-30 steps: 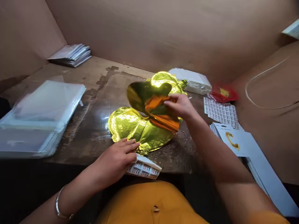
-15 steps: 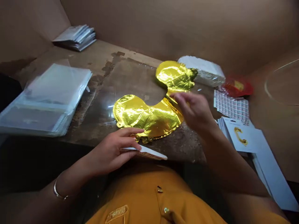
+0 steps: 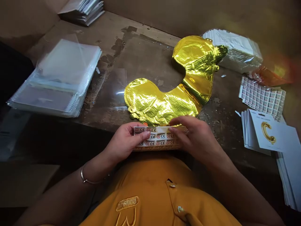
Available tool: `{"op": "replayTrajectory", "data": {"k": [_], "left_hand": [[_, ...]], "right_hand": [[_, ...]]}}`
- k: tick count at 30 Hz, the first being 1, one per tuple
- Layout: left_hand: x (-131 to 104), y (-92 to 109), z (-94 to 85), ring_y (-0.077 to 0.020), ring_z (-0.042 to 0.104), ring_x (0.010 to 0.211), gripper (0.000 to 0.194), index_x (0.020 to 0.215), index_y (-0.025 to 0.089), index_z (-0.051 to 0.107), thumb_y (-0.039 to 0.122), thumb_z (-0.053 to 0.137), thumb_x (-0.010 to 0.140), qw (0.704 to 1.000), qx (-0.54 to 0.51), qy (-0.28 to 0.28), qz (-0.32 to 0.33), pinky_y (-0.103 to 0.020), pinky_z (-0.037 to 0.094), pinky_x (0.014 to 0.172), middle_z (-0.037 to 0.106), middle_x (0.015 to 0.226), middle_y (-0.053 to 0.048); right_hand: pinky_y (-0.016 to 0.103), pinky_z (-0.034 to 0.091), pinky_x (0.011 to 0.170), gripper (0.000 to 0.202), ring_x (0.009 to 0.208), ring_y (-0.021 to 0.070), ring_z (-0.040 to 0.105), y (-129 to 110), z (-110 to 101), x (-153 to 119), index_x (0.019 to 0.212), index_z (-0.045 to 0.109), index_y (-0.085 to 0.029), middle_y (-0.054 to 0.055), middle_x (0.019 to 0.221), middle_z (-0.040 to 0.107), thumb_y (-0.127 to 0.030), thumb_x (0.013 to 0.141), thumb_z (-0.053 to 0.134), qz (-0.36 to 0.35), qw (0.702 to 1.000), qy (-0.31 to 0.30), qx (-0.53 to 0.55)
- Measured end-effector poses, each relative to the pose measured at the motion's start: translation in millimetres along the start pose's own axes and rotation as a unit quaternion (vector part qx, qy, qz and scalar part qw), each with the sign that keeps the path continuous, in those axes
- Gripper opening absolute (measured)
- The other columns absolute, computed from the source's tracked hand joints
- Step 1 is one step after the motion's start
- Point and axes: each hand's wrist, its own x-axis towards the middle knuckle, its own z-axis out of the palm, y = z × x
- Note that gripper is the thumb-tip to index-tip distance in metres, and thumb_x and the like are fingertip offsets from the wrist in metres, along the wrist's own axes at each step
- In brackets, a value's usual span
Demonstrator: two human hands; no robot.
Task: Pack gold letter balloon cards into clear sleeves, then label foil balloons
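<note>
A sheet of small CE stickers [image 3: 161,137] is held upright in front of my body at the table's near edge. My left hand [image 3: 123,139] grips its left end, thumb across the printed front. The fingers of my right hand [image 3: 198,138] are closed at the sheet's upper right edge; whether a single sticker is lifted there I cannot tell. Just beyond the sheet lies a shiny gold C-shaped foil balloon [image 3: 162,106], flat on the table, its near rim partly behind my hands.
Clear plastic sleeves [image 3: 63,69] are stacked at left, with another pile of packets [image 3: 82,11] behind. To the right are a wrapped white stack [image 3: 237,50], a red packet [image 3: 272,73], more sticker sheets [image 3: 263,97] and white cards with a gold C [image 3: 268,131].
My right hand has come back from over the balloon to the sticker sheet. The sheet has been turned so its printed face shows. The view has shifted, too.
</note>
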Motion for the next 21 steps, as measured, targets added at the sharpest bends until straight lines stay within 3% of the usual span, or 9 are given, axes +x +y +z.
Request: {"op": "replayTrajectory", "data": {"k": [2, 4, 10, 15, 21], "left_hand": [[-0.4, 0.7, 3.1, -0.0099, 0.057, 0.063, 0.029, 0.082, 0.013, 0.065, 0.035, 0.078, 0.068, 1.000, -0.003, 0.012, -0.006, -0.021, 0.047, 0.061, 0.066, 0.071, 0.000], [0.0, 1.3, 5.3, -0.0105, 0.057, 0.064, 0.029, 0.082, 0.013, 0.065, 0.035, 0.078, 0.067, 1.000, -0.004, 0.016, 0.000, -0.021, 0.047, 0.062, 0.066, 0.072, 0.000], [-0.4, 2.0, 6.7, -0.0112, 0.054, 0.062, 0.027, 0.077, 0.013, 0.066, 0.037, 0.076, 0.069, 0.999, 0.029, 0.008, 0.029, -0.022, 0.046, 0.060, 0.063, 0.069, 0.000], [-2.6, 0.1, 7.4, -0.0116, 0.056, 0.065, 0.031, 0.078, 0.013, 0.066, 0.044, 0.071, 0.077, 0.999, 0.014, -0.020, 0.036, -0.021, 0.048, 0.061, 0.064, 0.072, -0.001], [-1.7, -4.4, 9.5, -0.0116, 0.057, 0.067, 0.031, 0.079, 0.013, 0.068, 0.044, 0.069, 0.080, 0.999, -0.020, -0.015, 0.026, -0.021, 0.049, 0.064, 0.066, 0.075, -0.001]], "right_hand": [[0.037, 0.048, 0.081, 0.013, 0.090, 0.0225, 0.059, -11.3, 4.8, -0.7, 0.097, 0.067, -0.020, 0.007, 0.094, 0.069, -0.026, 0.088, 0.060, -0.067, 0.990, 0.097, -0.082], [0.040, 0.048, 0.084, 0.015, 0.093, 0.0233, 0.058, -20.4, 13.1, -0.5, 0.101, 0.067, -0.020, 0.008, 0.095, 0.069, -0.024, 0.088, 0.060, -0.119, 0.978, 0.134, -0.107], [0.035, 0.051, 0.077, 0.011, 0.085, 0.0200, 0.061, -20.1, 37.7, 2.9, 0.095, 0.069, -0.020, 0.006, 0.088, 0.069, -0.023, 0.088, 0.060, -0.110, 0.986, 0.118, -0.043], [0.032, 0.050, 0.072, 0.009, 0.078, 0.0171, 0.063, -18.0, 40.0, 2.0, 0.089, 0.069, -0.022, 0.004, 0.084, 0.071, -0.020, 0.088, 0.060, -0.105, 0.983, 0.149, -0.028], [0.033, 0.044, 0.072, 0.012, 0.077, 0.0174, 0.061, -7.3, 43.3, -1.0, 0.095, 0.066, -0.021, 0.003, 0.086, 0.072, -0.016, 0.086, 0.061, -0.239, 0.945, 0.176, -0.136]]}}
